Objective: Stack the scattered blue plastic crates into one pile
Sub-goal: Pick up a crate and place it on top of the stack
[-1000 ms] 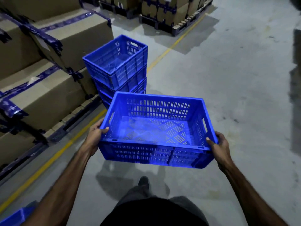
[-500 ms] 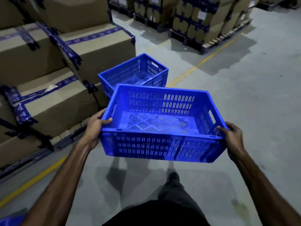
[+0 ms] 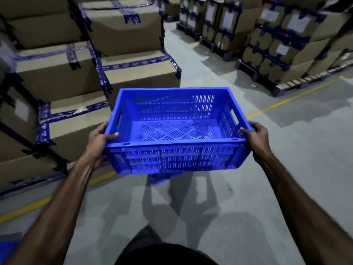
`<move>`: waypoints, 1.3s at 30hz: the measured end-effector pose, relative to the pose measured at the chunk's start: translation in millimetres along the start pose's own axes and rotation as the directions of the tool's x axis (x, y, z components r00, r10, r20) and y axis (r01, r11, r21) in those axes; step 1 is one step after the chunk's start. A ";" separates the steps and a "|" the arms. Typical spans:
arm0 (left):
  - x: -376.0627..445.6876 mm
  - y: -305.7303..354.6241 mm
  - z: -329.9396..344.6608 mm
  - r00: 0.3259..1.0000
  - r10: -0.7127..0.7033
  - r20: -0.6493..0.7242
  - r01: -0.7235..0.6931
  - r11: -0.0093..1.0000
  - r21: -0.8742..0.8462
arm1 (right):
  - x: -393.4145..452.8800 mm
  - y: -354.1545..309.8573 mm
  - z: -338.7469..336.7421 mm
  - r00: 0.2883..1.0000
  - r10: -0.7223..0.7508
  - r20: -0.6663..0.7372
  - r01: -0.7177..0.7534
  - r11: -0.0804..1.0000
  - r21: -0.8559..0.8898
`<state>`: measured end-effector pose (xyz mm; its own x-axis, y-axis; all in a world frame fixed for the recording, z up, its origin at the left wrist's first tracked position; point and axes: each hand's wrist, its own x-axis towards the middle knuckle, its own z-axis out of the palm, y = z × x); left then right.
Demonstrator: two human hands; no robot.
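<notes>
A person holds a blue plastic crate [image 3: 172, 131] up in the air with both hands. The left hand [image 3: 99, 139] grips the left short side, and its fingers [image 3: 111, 135] curl over the rim. The right hand [image 3: 256, 135] grips the right short side the same way. The crate's long side runs left to right, across the body. It is empty, with hard walls full of little slots and a floor with slanted slits.

Just under it, a bit of another blue crate [image 3: 162, 177] peeks out, turned a little. I think that is the pile, right below the hands, so the held crate must turn to line up, then go down.

Taped cardboard boxes [image 3: 133, 73] stand close on the left, on the grey floor [image 3: 248, 188].
</notes>
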<state>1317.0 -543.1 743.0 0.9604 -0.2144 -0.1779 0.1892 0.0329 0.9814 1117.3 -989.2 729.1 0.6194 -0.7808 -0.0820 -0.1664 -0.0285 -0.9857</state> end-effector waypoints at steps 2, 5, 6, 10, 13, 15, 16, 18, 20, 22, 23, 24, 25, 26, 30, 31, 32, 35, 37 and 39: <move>18.1 0.3 6.9 1.000 0.013 -0.014 -0.013 1.000 0.008 | 31.6 -1.3 9.9 1.000 0.000 0.026 0.001 1.000 -0.014; 48.0 -0.1 14.6 0.999 0.018 -0.036 -0.018 1.000 0.009 | 71.0 -3.5 28.4 0.999 -0.012 0.042 0.013 0.999 -0.034; 61.2 -0.9 16.0 0.999 0.021 -0.041 -0.021 1.000 0.004 | 84.5 -4.3 35.6 0.999 -0.017 0.046 0.019 0.999 -0.042; 118.2 -6.3 19.8 0.998 0.033 -0.059 -0.035 0.999 -0.022 | 129.7 -9.9 64.6 0.998 -0.041 0.055 0.046 0.995 -0.089; 158.6 -8.3 26.5 0.997 0.055 -0.058 -0.057 0.998 -0.035 | 158.3 -18.3 84.2 0.998 -0.060 0.036 0.064 0.987 -0.148; 183.7 -9.2 31.3 0.996 0.075 -0.052 -0.077 0.997 -0.031 | 180.7 -22.5 97.6 0.996 -0.079 0.041 0.086 0.979 -0.183; 195.6 -11.0 32.5 0.995 0.082 -0.052 -0.084 0.996 -0.028 | 192.3 -21.5 105.0 0.996 -0.078 0.042 0.085 0.976 -0.199; 213.7 -16.9 34.0 0.995 0.080 -0.062 -0.082 0.996 -0.038 | 211.7 -16.3 118.4 0.997 -0.068 0.041 0.076 0.969 -0.234; 228.7 -25.4 32.8 0.995 0.060 -0.085 -0.065 0.997 -0.049 | 228.5 -7.1 132.6 0.996 -0.062 0.056 0.075 0.961 -0.266; 242.9 -34.6 29.3 0.992 0.058 -0.112 -0.061 0.998 -0.026 | 242.8 4.0 146.0 0.995 -0.054 0.086 0.077 0.953 -0.293; 248.4 -39.2 27.1 0.991 0.054 -0.126 -0.055 0.998 -0.004 | 246.2 8.0 151.2 0.994 -0.048 0.100 0.077 0.949 -0.304; 254.1 -44.0 24.9 0.989 0.054 -0.141 -0.052 0.998 0.020 | 252.7 13.9 156.4 0.993 -0.049 0.112 0.082 0.947 -0.309; 258.8 -49.5 22.6 0.986 0.055 -0.156 -0.048 0.998 0.048 | 258.4 18.9 161.1 0.992 -0.047 0.118 0.083 0.945 -0.316; 262.4 -54.8 21.6 0.984 0.054 -0.172 -0.042 0.996 0.077 | 263.4 23.7 165.5 0.991 -0.044 0.125 0.082 0.944 -0.320; 266.4 -70.3 27.9 0.966 0.048 -0.253 -0.016 0.992 0.128 | 274.1 40.2 173.5 0.986 -0.010 0.165 0.069 0.932 -0.356; 266.7 -71.0 30.9 0.959 0.051 -0.278 -0.011 0.990 0.144 | 275.8 44.0 173.4 0.985 0.000 0.173 0.063 0.931 -0.360; 267.2 -71.4 33.4 0.955 0.060 -0.292 -0.011 0.986 0.165 | 277.8 47.1 173.3 0.983 0.002 0.183 0.066 0.930 -0.362; 264.2 -71.4 35.4 0.948 0.086 -0.308 -0.010 0.971 0.240 | 282.4 46.1 171.9 0.975 0.004 0.223 0.079 0.930 -0.359; 256.0 -70.6 40.1 0.935 0.106 -0.339 -0.014 0.964 0.265 | 287.3 48.7 168.0 0.964 0.013 0.265 0.087 0.928 -0.363; 243.7 -71.5 46.3 0.918 0.111 -0.382 -0.002 0.962 0.274 | 290.8 52.5 162.4 0.952 0.031 0.303 0.083 0.930 -0.357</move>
<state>1528.0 -642.9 632.8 0.9803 0.1798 -0.0822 0.1240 -0.2356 0.9639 1413.3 -1116.4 629.5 0.8176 -0.5550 -0.1536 -0.3773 -0.3147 -0.8710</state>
